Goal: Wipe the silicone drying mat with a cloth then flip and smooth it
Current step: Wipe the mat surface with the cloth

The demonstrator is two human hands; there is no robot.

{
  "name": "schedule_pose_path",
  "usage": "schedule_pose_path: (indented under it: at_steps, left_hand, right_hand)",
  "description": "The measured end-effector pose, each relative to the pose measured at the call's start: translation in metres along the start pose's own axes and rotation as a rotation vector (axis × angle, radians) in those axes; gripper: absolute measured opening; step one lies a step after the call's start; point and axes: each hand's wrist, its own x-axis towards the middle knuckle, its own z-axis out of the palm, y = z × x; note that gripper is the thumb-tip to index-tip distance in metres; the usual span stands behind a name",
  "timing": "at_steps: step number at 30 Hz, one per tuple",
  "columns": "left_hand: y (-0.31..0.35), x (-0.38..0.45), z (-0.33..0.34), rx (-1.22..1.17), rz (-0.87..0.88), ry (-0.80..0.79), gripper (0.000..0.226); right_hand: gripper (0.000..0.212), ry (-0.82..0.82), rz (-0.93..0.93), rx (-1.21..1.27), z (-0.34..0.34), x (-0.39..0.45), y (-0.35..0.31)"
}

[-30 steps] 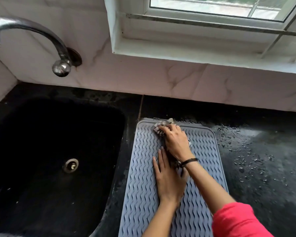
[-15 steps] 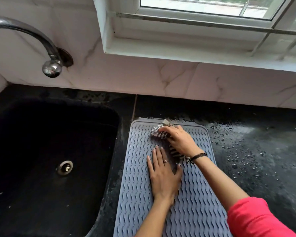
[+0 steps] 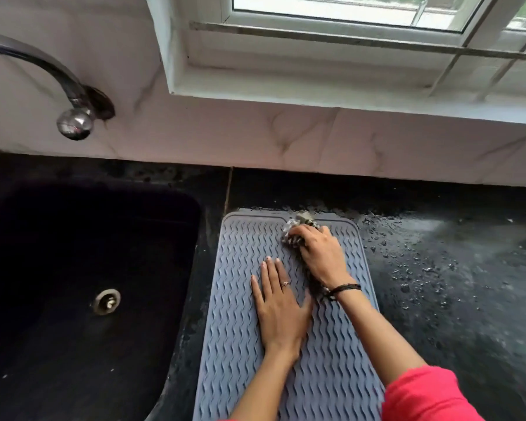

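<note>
A grey silicone drying mat [image 3: 234,323] with wavy ridges lies flat on the black counter, just right of the sink. My right hand [image 3: 321,253] grips a bunched striped cloth [image 3: 295,233] and presses it on the mat near its far edge, right of the middle. My left hand [image 3: 281,308] lies flat on the mat's middle with straight fingers, holding it down. Part of the cloth trails under my right wrist.
A black sink [image 3: 82,284] with a metal drain [image 3: 107,301] is at the left, a chrome tap [image 3: 70,117] above it. Water drops cover the black counter [image 3: 438,268] to the mat's right. A marble wall and a window sill run along the back.
My right hand has slid the cloth rightwards along the mat's far edge. My left hand has stayed flat on the mat.
</note>
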Motion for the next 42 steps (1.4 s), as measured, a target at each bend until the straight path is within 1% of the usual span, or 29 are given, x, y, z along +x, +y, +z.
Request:
schedule_pose_path:
  at_steps: [2,3,6,8,9,11,13,14,15,16,19,21,23,24,26,29,30,31,33,35,37,39,40,42]
  left_hand:
    - [-0.001,0.0,0.0,-0.022,-0.001,0.005,0.079]
    - [-0.002,-0.001,0.0,-0.032,-0.002,-0.002,0.078]
    - [-0.002,-0.003,-0.001,-0.066,0.024,-0.017,0.075]
    - [0.004,-0.001,-0.003,-0.071,0.11,-0.023,0.071]
    - [0.01,0.0,-0.003,-0.062,0.171,-0.048,0.069]
    - [0.023,0.001,0.0,-0.05,0.267,-0.136,0.067]
    - [0.033,0.0,0.005,-0.053,0.276,-0.217,0.077]
    - [0.034,-0.001,0.008,-0.061,0.282,-0.225,0.078]
    - [0.034,-0.002,0.011,-0.068,0.293,-0.205,0.074]
    - [0.033,-0.002,0.013,-0.072,0.303,-0.172,0.07]
    - [0.033,-0.001,0.015,-0.068,0.304,-0.124,0.07]
    - [0.034,0.001,0.015,-0.056,0.293,-0.118,0.071]
    - [0.034,0.001,0.015,-0.054,0.282,-0.138,0.072]
    - [0.034,0.001,0.016,-0.055,0.278,-0.132,0.073]
    - [0.033,0.002,0.018,-0.052,0.273,-0.12,0.072]
    - [0.034,0.0,0.019,-0.043,0.282,-0.092,0.07]
    - [0.034,-0.001,0.019,-0.046,0.286,-0.084,0.07]
    - [0.034,-0.001,0.018,-0.051,0.29,-0.074,0.07]
    - [0.034,0.0,0.018,-0.054,0.29,-0.064,0.07]
    - [0.034,0.002,0.018,-0.049,0.288,-0.074,0.071]
    - [0.033,0.002,0.019,-0.052,0.284,-0.1,0.072]
    - [0.033,0.002,0.019,-0.061,0.278,-0.126,0.072]
    - [0.034,0.001,0.018,-0.063,0.277,-0.133,0.072]
    - [0.034,0.0,0.018,-0.067,0.281,-0.125,0.072]
  right_hand:
    - [0.036,-0.058,-0.069,-0.004,-0.011,-0.014,0.023]
    - [0.037,-0.07,-0.047,-0.034,-0.015,-0.019,0.036]
    - [0.037,0.001,0.153,-0.137,-0.017,-0.017,0.061]
    - [0.036,0.045,0.27,-0.152,-0.011,-0.002,0.055]
    - [0.036,0.05,0.294,-0.124,-0.008,0.004,0.047]
    - [0.038,0.027,0.251,-0.016,-0.001,0.011,0.033]
    - [0.038,-0.037,0.095,0.069,-0.003,0.007,0.029]
    - [0.038,-0.073,0.025,0.081,-0.006,0.003,0.036]
    - [0.038,-0.095,-0.007,0.06,-0.011,-0.001,0.046]
    - [0.037,-0.099,0.013,0.011,-0.016,-0.006,0.058]
    - [0.037,-0.023,0.251,-0.114,-0.022,-0.009,0.08]
    - [0.038,0.023,0.337,-0.112,-0.015,0.002,0.068]
    - [0.035,0.041,0.365,-0.035,-0.008,0.012,0.05]
    - [0.033,0.047,0.355,0.009,-0.005,0.012,0.044]
    - [0.032,0.023,0.278,0.091,-0.005,0.007,0.043]
    - [0.032,-0.111,0.17,0.24,-0.02,-0.005,0.059]
    - [0.033,-0.154,0.165,0.235,-0.025,-0.008,0.066]
    - [0.034,-0.159,0.194,0.194,-0.027,-0.01,0.073]
    - [0.037,-0.064,0.31,0.076,-0.025,-0.006,0.077]
    - [0.036,0.028,0.39,0.034,-0.017,0.003,0.063]
    - [0.033,0.065,0.36,0.075,-0.007,0.007,0.042]
    - [0.031,0.064,0.257,0.156,-0.006,-0.002,0.028]
    - [0.032,0.039,0.2,0.206,-0.01,-0.011,0.026]
    - [0.035,-0.075,0.156,0.277,-0.021,-0.028,0.035]
